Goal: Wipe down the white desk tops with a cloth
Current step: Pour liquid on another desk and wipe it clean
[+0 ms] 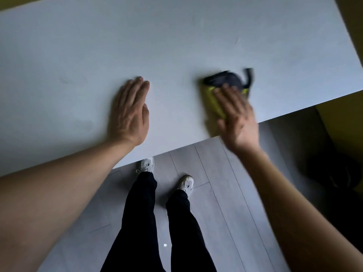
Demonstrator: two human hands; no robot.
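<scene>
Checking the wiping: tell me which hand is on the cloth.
The right hand, fingers pressing the yellow-and-dark cloth; the left hand lies flat on bare desk.

One view only: your head camera, wide-angle, looks steeply down over near edge of desk (pixel 176 46), close above it; floor (pixel 216 193) fills lower frame.
</scene>
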